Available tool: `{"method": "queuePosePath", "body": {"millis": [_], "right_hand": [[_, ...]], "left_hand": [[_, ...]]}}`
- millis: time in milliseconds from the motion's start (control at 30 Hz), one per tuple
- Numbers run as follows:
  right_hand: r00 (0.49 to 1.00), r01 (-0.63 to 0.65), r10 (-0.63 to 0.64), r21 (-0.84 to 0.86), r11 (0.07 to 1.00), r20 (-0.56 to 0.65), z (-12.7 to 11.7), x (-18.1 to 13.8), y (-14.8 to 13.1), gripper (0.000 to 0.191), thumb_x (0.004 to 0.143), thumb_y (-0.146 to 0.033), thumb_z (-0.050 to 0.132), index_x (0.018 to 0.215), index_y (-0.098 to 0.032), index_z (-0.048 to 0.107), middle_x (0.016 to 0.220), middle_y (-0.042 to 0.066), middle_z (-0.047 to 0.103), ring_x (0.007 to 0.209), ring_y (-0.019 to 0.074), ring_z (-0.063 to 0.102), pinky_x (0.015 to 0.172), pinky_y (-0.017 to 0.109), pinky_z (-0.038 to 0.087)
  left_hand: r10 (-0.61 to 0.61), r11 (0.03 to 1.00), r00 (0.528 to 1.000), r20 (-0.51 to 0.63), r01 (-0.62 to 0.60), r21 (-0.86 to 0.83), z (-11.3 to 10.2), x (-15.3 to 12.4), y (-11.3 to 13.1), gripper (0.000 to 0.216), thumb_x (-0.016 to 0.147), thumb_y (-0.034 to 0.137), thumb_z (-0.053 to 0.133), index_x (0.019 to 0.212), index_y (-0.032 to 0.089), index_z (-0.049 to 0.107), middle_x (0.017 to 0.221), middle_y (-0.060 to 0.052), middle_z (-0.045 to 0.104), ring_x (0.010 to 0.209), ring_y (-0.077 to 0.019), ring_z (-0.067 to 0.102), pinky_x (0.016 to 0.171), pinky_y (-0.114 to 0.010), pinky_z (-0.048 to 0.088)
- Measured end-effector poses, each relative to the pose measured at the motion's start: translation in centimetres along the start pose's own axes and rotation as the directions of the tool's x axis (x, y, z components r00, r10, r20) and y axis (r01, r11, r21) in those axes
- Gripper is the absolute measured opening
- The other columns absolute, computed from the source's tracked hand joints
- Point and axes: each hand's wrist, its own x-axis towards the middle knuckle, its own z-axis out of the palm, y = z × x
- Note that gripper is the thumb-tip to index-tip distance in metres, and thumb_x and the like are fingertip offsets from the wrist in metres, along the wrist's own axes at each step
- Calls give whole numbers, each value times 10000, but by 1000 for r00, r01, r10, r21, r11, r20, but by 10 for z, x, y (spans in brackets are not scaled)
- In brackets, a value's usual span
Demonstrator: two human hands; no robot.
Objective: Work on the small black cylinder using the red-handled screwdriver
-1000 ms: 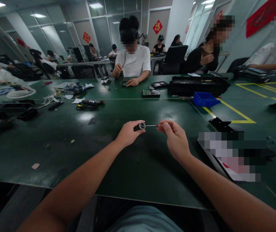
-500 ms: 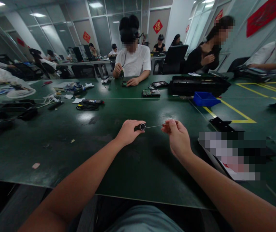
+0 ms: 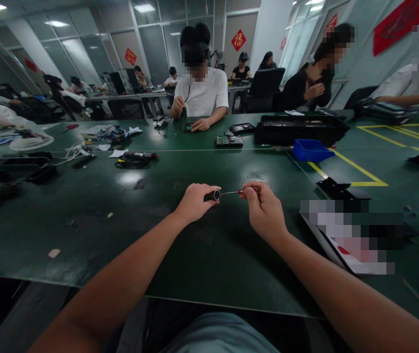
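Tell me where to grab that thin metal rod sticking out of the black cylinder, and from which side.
Grip the thin metal rod at its free right end, coming from the right, as the right hand does now. It lies nearly level above the table, and its left end sits in the black cylinder held by the left hand, so only the right end is open to a fingertip pinch.

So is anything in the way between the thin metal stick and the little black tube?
Nothing visible is. The left hand holds the small black cylinder with a silver end, and the right hand pinches the thin metal rod. The rod's tip looks to be right at the cylinder's silver end, above the dark green table.
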Motion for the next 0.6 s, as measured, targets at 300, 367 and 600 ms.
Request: {"method": "queuePosePath", "body": {"millis": [300, 367, 600], "right_hand": [[998, 52, -47, -106, 993, 48, -1, 3, -2, 160, 996, -346, 467, 976, -241, 587, 815, 49, 723, 772, 230, 695, 727, 355, 488], [998, 53, -46, -131, 990, 50, -1, 3, -1, 157, 993, -337, 468, 966, -235, 584, 796, 46, 712, 753, 225, 690, 711, 345, 486], [997, 45, -35, -147, 988, 72, -2, 4, 2, 172, 994, -328, 468, 965, -211, 590, 807, 51, 707, 753, 216, 690, 688, 323, 481]], "left_hand": [[6, 1000, 999, 37, -6, 18, 3, 1, -3, 385, 861, 255, 751, 1241, 241, 689, 1121, -52, 725, 1060, -252, 637, 987, -458, 436], [-7, 1000, 999, 47, 8, -8, 3, 1, -4, 380, 859, 255, 753, 1235, 236, 695, 1123, -56, 723, 1055, -248, 640, 982, -442, 452], [-100, 990, 995, 27, 102, -99, -2, 1, -3, 294, 839, 218, 754, 1130, 219, 709, 1120, -54, 710, 1055, -241, 647, 976, -405, 478]]}}
